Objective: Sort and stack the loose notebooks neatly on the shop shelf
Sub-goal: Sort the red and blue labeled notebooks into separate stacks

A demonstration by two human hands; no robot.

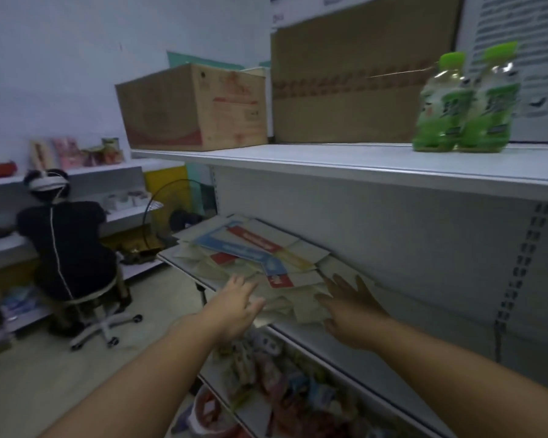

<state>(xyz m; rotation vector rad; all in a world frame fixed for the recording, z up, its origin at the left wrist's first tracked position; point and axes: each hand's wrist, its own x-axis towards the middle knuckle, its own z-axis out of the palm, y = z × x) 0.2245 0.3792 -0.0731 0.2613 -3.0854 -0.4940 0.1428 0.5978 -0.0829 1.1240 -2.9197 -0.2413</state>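
A loose, untidy pile of notebooks point(253, 257) with pale, blue and red covers lies spread across the middle white shelf point(345, 349). My left hand point(234, 306) reaches in at the pile's near left edge, fingers straight and spread, just touching or hovering over the pale covers. On the pile's near right side my right hand point(348, 309) is stretched out, palm down and fingers straight, holding nothing.
Two green drink bottles point(465, 102) and a cardboard box point(193, 109) stand on the upper shelf point(329, 165). Packaged goods point(282, 384) fill the lower shelf. A person point(67, 245) sits on a wheeled stool at the left by other shelves.
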